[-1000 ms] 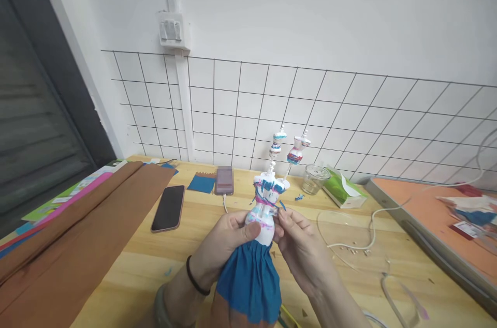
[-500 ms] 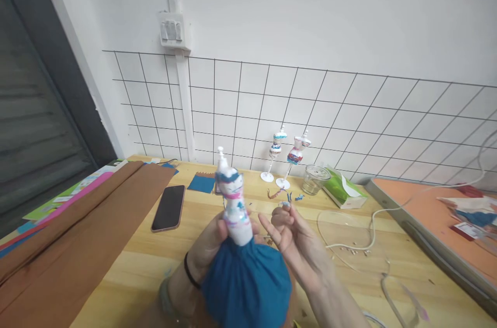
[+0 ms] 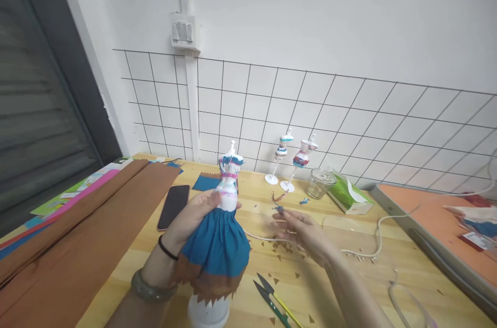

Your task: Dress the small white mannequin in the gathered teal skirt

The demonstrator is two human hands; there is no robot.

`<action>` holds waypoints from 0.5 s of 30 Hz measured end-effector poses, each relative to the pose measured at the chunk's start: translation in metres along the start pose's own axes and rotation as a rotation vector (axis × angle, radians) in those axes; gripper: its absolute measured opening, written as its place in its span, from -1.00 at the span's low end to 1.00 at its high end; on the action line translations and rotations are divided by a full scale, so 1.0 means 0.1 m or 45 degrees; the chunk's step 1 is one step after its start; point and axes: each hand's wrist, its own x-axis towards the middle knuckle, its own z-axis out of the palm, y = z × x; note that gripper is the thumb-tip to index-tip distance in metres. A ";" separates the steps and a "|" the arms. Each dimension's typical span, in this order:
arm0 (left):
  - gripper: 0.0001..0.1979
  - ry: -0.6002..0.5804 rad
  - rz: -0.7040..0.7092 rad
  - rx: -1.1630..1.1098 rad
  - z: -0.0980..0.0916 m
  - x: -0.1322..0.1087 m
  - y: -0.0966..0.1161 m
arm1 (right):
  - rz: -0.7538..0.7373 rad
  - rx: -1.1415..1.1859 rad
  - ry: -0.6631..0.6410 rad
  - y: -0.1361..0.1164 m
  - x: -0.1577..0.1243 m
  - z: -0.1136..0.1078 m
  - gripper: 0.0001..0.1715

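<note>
My left hand is wrapped around the waist of a small white mannequin with blue and pink patches on its bodice. The mannequin wears a gathered blue skirt with a zigzag-cut brown hem. A white round object shows under the hem, partly hidden. Over the table to the right, my right hand is blurred, its fingertips pinching a small blue scrap. A pair of thread snips lies below, beside a thin yellow strip.
Two more small mannequins stand by the wall grid, near a glass cup and a green tissue pack. A phone, brown fabric, a white cable, brown triangular scraps and an orange tray surround my hands.
The mannequin is more upright and farther from me, so its brown hem now shows. My right hand has moved away from it, lower toward the table. The snips have come into view.
</note>
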 end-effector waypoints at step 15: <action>-0.69 -0.025 0.017 0.044 0.06 0.02 -0.01 | 0.089 -1.412 0.081 -0.06 1.06 -0.39 -0.68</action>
